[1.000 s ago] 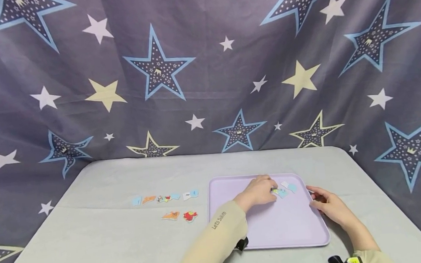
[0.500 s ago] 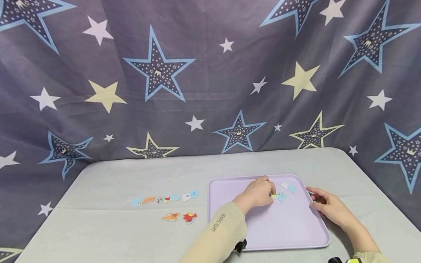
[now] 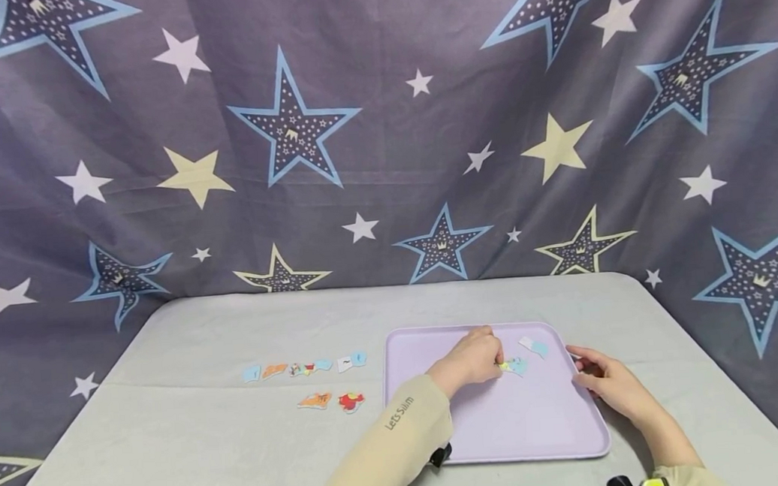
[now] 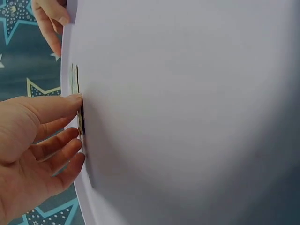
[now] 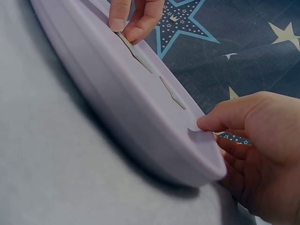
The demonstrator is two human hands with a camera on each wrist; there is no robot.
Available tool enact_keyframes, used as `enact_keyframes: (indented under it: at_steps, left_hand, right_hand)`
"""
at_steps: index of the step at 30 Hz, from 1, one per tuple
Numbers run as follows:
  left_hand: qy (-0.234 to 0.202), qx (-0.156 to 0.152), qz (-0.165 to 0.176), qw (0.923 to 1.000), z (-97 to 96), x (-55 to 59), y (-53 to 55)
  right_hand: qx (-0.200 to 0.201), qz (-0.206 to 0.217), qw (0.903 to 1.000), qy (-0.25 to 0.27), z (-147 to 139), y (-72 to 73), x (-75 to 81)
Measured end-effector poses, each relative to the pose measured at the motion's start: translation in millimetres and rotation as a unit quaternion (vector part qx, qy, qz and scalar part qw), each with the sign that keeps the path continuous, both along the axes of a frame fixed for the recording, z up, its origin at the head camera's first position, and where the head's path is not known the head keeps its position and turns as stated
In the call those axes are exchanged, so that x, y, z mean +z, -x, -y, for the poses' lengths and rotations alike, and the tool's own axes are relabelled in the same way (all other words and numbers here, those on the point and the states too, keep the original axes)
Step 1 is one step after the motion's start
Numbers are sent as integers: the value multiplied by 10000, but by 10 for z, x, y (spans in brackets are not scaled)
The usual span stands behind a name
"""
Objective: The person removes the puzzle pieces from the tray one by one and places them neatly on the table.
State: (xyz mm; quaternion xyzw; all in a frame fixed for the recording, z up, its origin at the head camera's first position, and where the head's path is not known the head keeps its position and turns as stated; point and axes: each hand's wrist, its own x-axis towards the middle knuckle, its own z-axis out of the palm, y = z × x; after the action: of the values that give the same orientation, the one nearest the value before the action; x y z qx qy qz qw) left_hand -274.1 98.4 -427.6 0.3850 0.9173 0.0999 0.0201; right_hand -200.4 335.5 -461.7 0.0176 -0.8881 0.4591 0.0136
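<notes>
A pale purple tray (image 3: 510, 430) lies on the table. Inside it, my left hand (image 3: 468, 358) pinches the left end of a joined blue and yellow puzzle piece strip (image 3: 516, 367) between thumb and finger. In the left wrist view, that strip (image 4: 75, 79) shows nearly edge-on at the thumb tip. A second pair of white and blue puzzle pieces (image 3: 535, 346) lies flat near the tray's far right corner. My right hand (image 3: 612, 385) grips the tray's right rim; the right wrist view has the thumb (image 5: 213, 122) on the rim and the other fingers outside it.
Left of the tray, a row of puzzle pieces (image 3: 308, 367) lies on the grey table (image 3: 194, 452). Nearer the front are an orange piece (image 3: 315, 401) and a red piece (image 3: 350, 402). A star-patterned curtain (image 3: 383, 160) hangs behind the table.
My left hand has shifted slightly left, and the puzzle strip it pinches has moved left and a little nearer, away from the other pair. The right hand keeps its place on the rim.
</notes>
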Motion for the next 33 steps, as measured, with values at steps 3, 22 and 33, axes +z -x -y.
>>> enact_keyframes:
  at_steps: [3, 22, 33]
  left_hand:
    - [-18, -29, 42, 10000, 8, -5, 3]
    - [-181, -53, 580, 9981, 177, 108, -97]
    - [-686, -220, 424, 9965, 522, 147, -181]
  right_hand:
    - [11, -6, 10000, 26, -2, 1, 2]
    - [12, -52, 10000, -6, 12, -5, 15]
    - [9, -97, 9999, -60, 18, -10, 7]
